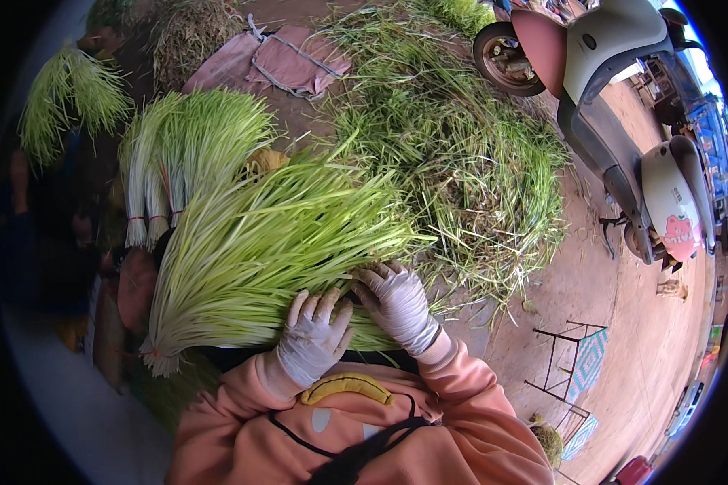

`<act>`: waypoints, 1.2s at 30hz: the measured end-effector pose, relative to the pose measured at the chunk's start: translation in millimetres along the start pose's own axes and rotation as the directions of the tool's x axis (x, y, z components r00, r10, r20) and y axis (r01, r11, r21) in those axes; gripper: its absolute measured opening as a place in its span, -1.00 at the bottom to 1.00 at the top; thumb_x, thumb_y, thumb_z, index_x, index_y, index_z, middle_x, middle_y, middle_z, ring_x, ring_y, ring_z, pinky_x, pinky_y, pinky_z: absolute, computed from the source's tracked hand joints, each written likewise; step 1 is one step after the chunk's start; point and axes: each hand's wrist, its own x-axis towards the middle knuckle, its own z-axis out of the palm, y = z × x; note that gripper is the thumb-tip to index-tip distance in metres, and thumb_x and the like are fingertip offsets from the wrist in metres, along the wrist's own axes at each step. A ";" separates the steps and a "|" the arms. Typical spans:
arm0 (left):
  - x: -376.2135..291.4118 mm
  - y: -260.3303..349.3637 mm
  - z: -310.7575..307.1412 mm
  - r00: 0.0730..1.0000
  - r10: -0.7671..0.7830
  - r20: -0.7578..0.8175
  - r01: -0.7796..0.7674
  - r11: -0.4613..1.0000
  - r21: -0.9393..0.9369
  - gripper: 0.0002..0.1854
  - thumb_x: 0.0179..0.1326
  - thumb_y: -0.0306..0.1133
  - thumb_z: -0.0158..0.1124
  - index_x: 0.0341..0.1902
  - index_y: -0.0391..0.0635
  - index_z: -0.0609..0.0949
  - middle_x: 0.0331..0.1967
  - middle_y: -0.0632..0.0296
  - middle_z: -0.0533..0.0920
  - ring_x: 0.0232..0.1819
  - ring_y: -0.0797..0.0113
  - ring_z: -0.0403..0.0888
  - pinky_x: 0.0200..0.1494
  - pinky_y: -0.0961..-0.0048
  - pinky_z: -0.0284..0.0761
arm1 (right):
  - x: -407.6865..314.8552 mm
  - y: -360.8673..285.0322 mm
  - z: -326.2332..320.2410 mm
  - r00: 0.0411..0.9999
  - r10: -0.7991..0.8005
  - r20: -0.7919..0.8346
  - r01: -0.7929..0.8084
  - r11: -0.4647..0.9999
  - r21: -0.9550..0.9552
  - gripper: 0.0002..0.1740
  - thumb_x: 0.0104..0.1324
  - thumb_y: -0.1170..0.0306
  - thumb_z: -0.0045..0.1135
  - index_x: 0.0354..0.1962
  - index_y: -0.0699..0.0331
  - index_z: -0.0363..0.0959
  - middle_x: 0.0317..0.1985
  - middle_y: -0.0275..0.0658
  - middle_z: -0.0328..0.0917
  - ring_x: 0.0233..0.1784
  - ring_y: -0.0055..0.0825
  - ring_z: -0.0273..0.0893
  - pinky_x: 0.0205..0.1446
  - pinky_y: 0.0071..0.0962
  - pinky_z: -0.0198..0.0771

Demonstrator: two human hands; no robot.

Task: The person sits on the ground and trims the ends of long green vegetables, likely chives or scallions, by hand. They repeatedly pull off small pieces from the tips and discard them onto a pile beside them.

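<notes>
A large bundle of yellow-green garlic chives [261, 260] lies across my lap. Its pale stem ends point to the lower left, with a red tie [148, 351] around them. On the near side of the leaves rests my left hand [315, 339], in a dirty white glove with its fingers apart. My right hand [397, 306], gloved the same way, curls its fingers at the leaves near the tip end; whether it pinches any is hidden. Behind the bundle stand several smaller tied bunches [197, 142] with white stems and red bands.
A wide heap of loose green and dry leaves [455, 163] covers the ground ahead. Folded pink sacking [291, 60] with rope lies beyond the bunches. A scooter [606, 115] stands at the upper right, woven-seat stools [588, 364] at the right. Another bunch [73, 91] shows at far left.
</notes>
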 end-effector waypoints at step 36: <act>2.4 3.5 8.9 0.999 0.049 0.019 -0.049 0.999 -0.006 -0.58 0.12 -0.12 0.25 0.04 -0.02 0.58 0.28 0.17 0.39 0.36 0.14 0.28 0.38 -0.24 -0.10 | -17.5 56.0 -18.8 0.970 0.127 -0.206 -0.158 0.977 -0.140 -0.59 -0.02 0.51 0.39 -0.15 0.13 0.59 -0.08 -0.22 0.55 -0.10 -0.18 0.49 -0.09 -0.25 0.44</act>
